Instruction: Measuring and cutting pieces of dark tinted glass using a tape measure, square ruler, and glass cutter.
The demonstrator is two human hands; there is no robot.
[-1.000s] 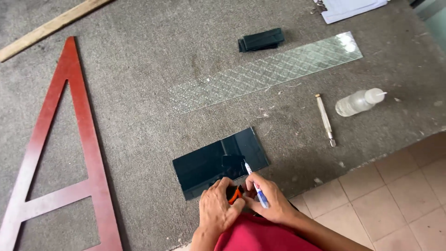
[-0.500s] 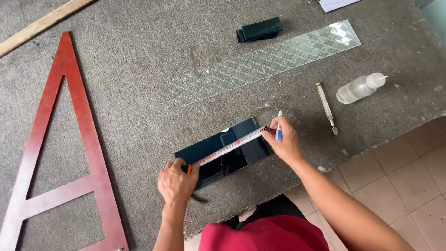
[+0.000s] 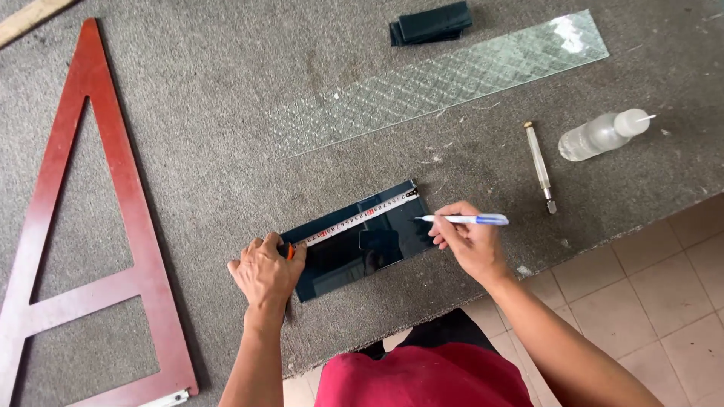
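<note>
A dark rectangular glass pane [image 3: 354,249] lies on the grey carpeted table. My left hand [image 3: 265,273] grips a tape measure case at the pane's left end. Its tape [image 3: 360,219] runs along the pane's far edge to the right corner. My right hand [image 3: 471,243] holds a blue and white pen [image 3: 464,219], tip pointing left, just above the pane's right end.
A long patterned clear glass strip [image 3: 445,81] lies further back, with a stack of dark glass pieces [image 3: 431,21] behind it. A glass cutter [image 3: 540,166] and a small plastic bottle [image 3: 601,135] lie to the right. A red triangular wooden frame [image 3: 83,226] lies at left. Tiled floor shows below the table edge.
The hands separated from the near edge: the left drew the tape case to the pane's left end, the right went to the right end. The tape now spans the pane.
</note>
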